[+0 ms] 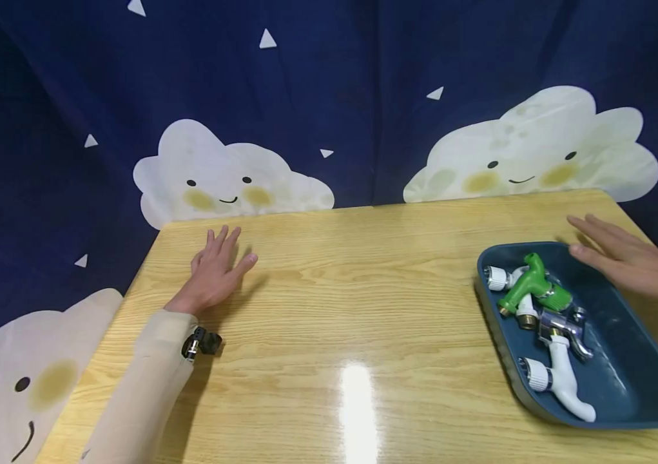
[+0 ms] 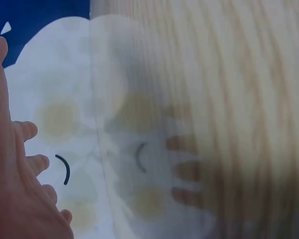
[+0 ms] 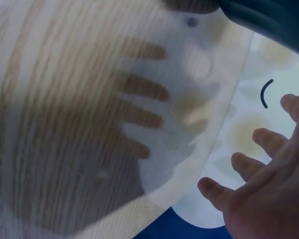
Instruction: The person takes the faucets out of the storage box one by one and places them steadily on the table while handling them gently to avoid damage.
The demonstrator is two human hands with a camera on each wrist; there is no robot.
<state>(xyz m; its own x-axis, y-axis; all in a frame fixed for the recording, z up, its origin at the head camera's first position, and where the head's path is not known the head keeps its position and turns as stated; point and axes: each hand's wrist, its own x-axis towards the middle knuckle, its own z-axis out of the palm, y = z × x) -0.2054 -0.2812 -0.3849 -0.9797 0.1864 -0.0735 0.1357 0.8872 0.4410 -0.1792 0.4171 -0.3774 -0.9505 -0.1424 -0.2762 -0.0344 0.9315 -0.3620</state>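
A dark blue plastic tub (image 1: 613,386) stands on the right of the table. Several taps lie heaped along its left side. On top is a green tap (image 1: 528,283), partly covering a white tap (image 1: 498,278). Below them sits a chrome tap (image 1: 551,322), and nearest the front another white tap (image 1: 563,377). My right hand (image 1: 636,258), fingers spread and holding nothing, hovers at the tub's far right rim. Over the table's left part my left hand (image 1: 215,274) is held up with fingers extended, also holding nothing.
The wooden table (image 1: 352,290) reflects a bright light near its front. A dark blue curtain (image 1: 363,96) with white clouds and triangles hangs behind the table and along its left side. A small black camera (image 1: 207,341) is strapped to the left wrist.
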